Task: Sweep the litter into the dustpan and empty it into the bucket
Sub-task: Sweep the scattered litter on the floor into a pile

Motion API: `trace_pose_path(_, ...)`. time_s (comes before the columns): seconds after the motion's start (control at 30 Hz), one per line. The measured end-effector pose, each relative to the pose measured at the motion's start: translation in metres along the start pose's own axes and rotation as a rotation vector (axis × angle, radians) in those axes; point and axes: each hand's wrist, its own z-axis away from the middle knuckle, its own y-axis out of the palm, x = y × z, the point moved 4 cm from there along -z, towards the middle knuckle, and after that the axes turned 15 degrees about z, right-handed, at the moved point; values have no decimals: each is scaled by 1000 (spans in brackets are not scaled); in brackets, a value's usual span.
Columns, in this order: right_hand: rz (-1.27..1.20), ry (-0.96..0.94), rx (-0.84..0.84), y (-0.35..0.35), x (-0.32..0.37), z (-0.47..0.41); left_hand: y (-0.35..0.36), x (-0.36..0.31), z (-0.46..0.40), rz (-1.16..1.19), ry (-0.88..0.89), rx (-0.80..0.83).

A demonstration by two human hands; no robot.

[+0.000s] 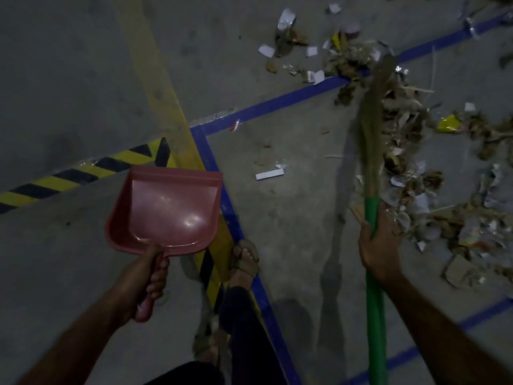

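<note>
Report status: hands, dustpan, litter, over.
Left hand grips empty pink dustpan; right hand grips broom. Litter unswept, right of broom. Bucket not visible.

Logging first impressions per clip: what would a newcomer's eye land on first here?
Likely the pink dustpan, empty and held by its handle in the left hand at lower left. Next, the broom with its green handle gripped by the right hand, its bristles over the litter strewn across the right of the floor.
</note>
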Motion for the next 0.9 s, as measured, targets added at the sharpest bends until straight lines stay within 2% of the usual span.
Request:
trace_pose_path(0.2, 19, -129, 223, 34, 42, 133, 4, -26, 22, 10, 5, 26)
trace_pose_path(0.3, 235, -261, 251, 70, 72, 181, -5, -34, 35, -4, 17, 31)
trace_pose_path(0.37, 308, -247, 336, 96, 80, 183, -19, -38, 37, -46, 27, 44)
trace_pose_path(0.47, 286, -90, 484, 116, 71, 151, -49, -41, 36, -98, -14, 33)
trace_pose_path(0.57, 203, 56, 448, 97, 68, 114, -82, -50, 34, -153, -20, 41)
trace_pose_path(0.73, 169, 157, 219, 31, 67, 110, -100, -58, 39, -170, -19, 64)
trace_pose_path(0.8, 135, 40, 164, 35, 97, 137, -131, -70, 56, -114, -15, 23)
trace_pose_path(0.83, 115, 4, 162, 30, 93, 150, -123, -63, 55, -117, -27, 34)
trace_pose_path(0.9, 82, -175, 224, 43, 137, 188, -155, -71, 68, -66, -30, 13)
